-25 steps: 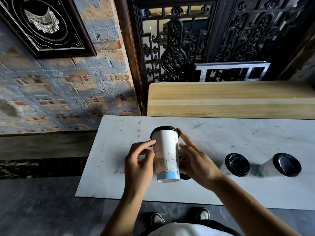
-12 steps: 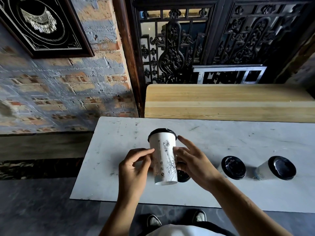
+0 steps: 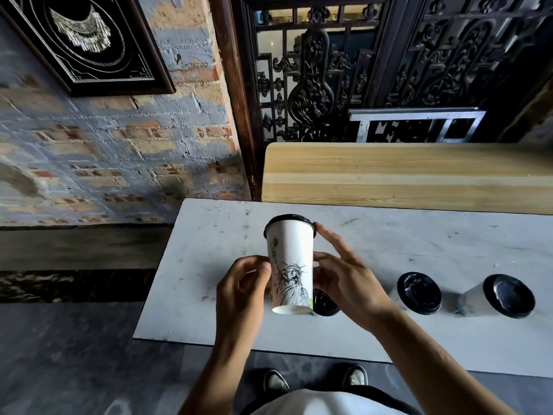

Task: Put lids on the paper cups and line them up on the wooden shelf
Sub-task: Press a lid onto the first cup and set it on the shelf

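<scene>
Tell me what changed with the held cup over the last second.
The held cup has been turned between the left hand and right hand: a blue band near its base gave way to a Statue of Liberty drawing. Its lid stayed on; the two lidded cups on the white table stayed put.

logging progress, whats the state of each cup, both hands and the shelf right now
held cup: lidded, upright, off the table
middle cup: lidded, on the white table
right cup: lidded, on table
left hand: gripping held cup
right hand: gripping held cup
wooden shelf: no cups yet
</scene>
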A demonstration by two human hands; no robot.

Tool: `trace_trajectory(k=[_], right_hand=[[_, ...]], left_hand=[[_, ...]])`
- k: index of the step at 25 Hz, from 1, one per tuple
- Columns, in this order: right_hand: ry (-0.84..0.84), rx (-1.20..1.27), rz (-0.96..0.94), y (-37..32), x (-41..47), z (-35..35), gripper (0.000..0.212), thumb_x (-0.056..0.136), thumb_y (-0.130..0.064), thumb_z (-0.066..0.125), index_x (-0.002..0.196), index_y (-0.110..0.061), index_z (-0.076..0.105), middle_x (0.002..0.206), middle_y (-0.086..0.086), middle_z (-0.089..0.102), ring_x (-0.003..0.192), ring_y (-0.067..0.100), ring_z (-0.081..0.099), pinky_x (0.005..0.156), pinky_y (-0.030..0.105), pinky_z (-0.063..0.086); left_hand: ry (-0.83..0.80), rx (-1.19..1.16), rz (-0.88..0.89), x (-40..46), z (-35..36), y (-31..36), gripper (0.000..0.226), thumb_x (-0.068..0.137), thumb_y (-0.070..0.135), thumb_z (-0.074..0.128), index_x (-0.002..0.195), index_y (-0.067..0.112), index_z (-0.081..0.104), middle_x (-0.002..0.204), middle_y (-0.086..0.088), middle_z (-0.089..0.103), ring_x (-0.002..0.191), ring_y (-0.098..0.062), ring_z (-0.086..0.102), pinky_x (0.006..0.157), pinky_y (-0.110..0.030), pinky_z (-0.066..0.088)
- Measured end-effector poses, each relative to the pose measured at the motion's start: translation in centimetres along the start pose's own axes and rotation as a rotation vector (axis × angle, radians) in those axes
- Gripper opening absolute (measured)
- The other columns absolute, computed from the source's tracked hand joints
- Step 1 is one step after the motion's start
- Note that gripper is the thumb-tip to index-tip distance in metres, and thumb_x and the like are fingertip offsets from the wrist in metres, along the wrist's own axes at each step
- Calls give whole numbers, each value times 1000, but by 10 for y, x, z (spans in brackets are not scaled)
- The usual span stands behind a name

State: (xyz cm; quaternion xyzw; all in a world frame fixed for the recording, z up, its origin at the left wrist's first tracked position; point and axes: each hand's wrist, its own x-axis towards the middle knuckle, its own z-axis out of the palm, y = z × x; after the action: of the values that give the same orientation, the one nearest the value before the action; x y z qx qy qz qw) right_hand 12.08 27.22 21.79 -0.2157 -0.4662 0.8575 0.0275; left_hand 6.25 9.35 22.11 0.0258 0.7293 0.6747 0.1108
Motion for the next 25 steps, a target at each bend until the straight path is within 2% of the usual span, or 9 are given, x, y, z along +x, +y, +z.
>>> trace_trajectory(k=[2, 5, 7, 9, 12, 15, 18, 22, 25], right_hand=[[-15, -38, -26, 1, 0, 0, 58, 102, 8, 42, 139, -35, 56, 114, 22, 74, 89, 33, 64, 90, 53, 50], [2, -15, -20, 3, 1, -1, 56, 99, 1, 55, 147, -27, 49, 94, 10, 73, 72, 22, 64, 76, 44, 50], [-16, -13, 30, 3, -1, -2, 56, 93, -12, 66, 146, -22, 51, 82, 8, 68, 62, 21, 59, 64, 38, 48], [-30, -54, 76, 1, -4, 0, 52, 93, -14, 69, 143, -18, 54, 72, 7, 62, 55, 19, 55, 56, 33, 44], [-16, -75, 86, 0, -8, 1, 42, 99, -6, 59, 139, -17, 55, 60, 9, 59, 47, 19, 51, 47, 30, 43], [-2, 0, 106, 0, -6, -1, 43, 101, 5, 42, 135, -16, 59, 84, 18, 71, 50, 21, 53, 46, 30, 43], [23, -53, 96, 2, -5, -5, 46, 98, 11, 41, 132, -14, 59, 108, 17, 75, 50, 19, 50, 47, 29, 39], [31, -101, 64, 4, -4, -11, 37, 96, 4, 59, 127, -17, 61, 101, 11, 70, 51, 13, 35, 54, 31, 21], [22, -109, 26, 4, -4, -14, 39, 88, -5, 72, 122, -20, 60, 99, 11, 68, 63, 15, 51, 58, 28, 39]], left_hand=[[0, -7, -10, -2, 1, 1, 9, 94, 13, 70, 88, 18, 73, 88, 11, 79, 84, -1, 72, 88, -45, 59], [4, -33, -44, -3, 2, -3, 5, 91, 17, 74, 91, 21, 77, 90, 10, 81, 86, -5, 74, 90, -44, 59], [31, -11, -23, -2, 2, -7, 15, 87, 23, 70, 92, 32, 79, 98, 7, 82, 95, -10, 75, 93, -41, 58], [39, 57, 55, -2, 1, -9, 32, 88, 13, 68, 93, 43, 78, 105, 6, 79, 98, -10, 74, 91, -35, 58], [20, 156, 185, -2, -1, -9, 56, 88, -13, 61, 105, 38, 74, 106, -3, 72, 90, -10, 70, 81, -22, 56], [-1, 192, 246, -2, 0, -7, 60, 85, -21, 57, 109, 31, 77, 103, -5, 68, 92, -14, 67, 78, -14, 52], [-3, 108, 177, -2, 4, -6, 52, 91, -14, 60, 102, 34, 78, 101, -6, 72, 90, -9, 68, 77, -13, 51], [13, -6, 54, -4, 8, -3, 21, 87, 17, 71, 103, 29, 75, 101, 12, 80, 95, -2, 72, 80, -17, 55], [-35, -60, 8, -7, 10, 2, 24, 79, 28, 70, 103, 31, 72, 97, 25, 79, 93, 6, 73, 74, -10, 55]])
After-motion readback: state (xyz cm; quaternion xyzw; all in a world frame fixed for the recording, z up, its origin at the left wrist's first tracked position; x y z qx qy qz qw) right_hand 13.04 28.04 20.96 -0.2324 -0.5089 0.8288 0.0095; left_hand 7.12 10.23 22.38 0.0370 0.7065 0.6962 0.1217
